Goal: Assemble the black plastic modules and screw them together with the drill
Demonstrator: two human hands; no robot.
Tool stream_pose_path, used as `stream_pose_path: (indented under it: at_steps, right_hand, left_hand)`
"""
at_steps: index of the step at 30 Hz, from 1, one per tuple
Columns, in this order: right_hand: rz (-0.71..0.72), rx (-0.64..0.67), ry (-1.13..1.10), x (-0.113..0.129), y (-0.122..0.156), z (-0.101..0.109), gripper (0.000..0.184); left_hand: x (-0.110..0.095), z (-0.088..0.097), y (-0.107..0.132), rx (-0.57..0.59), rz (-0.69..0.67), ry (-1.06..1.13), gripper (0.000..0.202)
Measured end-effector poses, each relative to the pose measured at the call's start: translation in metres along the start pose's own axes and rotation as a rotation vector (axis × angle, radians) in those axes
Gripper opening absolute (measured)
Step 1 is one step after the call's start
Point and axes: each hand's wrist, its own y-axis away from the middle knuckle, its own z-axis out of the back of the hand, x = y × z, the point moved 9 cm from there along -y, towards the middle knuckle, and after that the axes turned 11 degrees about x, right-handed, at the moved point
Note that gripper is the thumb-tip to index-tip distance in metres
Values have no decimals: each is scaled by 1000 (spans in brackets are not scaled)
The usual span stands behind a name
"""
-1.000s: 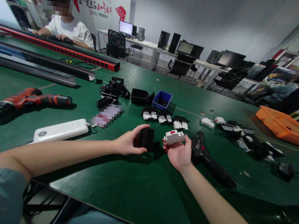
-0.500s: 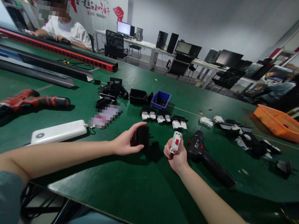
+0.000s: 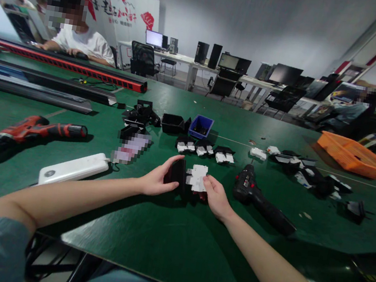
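Note:
My left hand (image 3: 160, 178) is closed around a black plastic housing (image 3: 178, 177), thumb below and fingers above. Between thumb and fingers of my right hand (image 3: 215, 196) is a white circuit breaker (image 3: 197, 178), turned so its flat side faces me. The breaker's left end meets the open side of the housing; whether it sits inside, I cannot tell. Just beyond my hands, white breakers in black housings (image 3: 204, 148) stand in a row. A black cordless drill (image 3: 247, 184) lies right of my right hand.
On the left lie a red-black power screwdriver (image 3: 27, 131), a white power bank (image 3: 75, 168) and long metal rails (image 3: 38, 84). A blue bin (image 3: 201, 127) and a black bin (image 3: 172, 123) stand behind. Right are loose black-and-white parts (image 3: 312, 174) and an orange basket (image 3: 358, 157). A person (image 3: 78, 41) sits opposite.
My right hand has turned the circuit breaker from its red-marked face to its flat side and brought it left against the black housing. My left hand has barely moved.

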Motion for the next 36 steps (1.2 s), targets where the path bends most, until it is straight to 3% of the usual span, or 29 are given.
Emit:
stream_pose_path:
  at_steps: [5, 10, 15, 21, 24, 30, 36]
  right_hand:
    - [52, 140, -57, 12, 6, -20, 30]
    - [73, 192, -41, 18, 9, -25, 23]
    - [54, 102, -27, 10, 6, -17, 26]
    - [80, -1, 62, 9, 9, -9, 21]
    - [99, 2, 126, 10, 12, -11, 20]
    - [87, 5, 99, 10, 11, -11, 22]
    - [40, 38, 97, 9, 9, -12, 27]
  left_hand:
    - [-2, -14, 0, 103, 32, 134, 86]
    - [6, -15, 0, -8, 89, 305, 85]
    - [21, -13, 1, -102, 141, 400, 73]
    - [24, -25, 0, 24, 131, 413, 77]
    - [26, -27, -1, 56, 144, 427, 81]
    - [38, -16, -3, -29, 216, 440, 81]
    - [34, -20, -3, 33, 230, 442, 78]
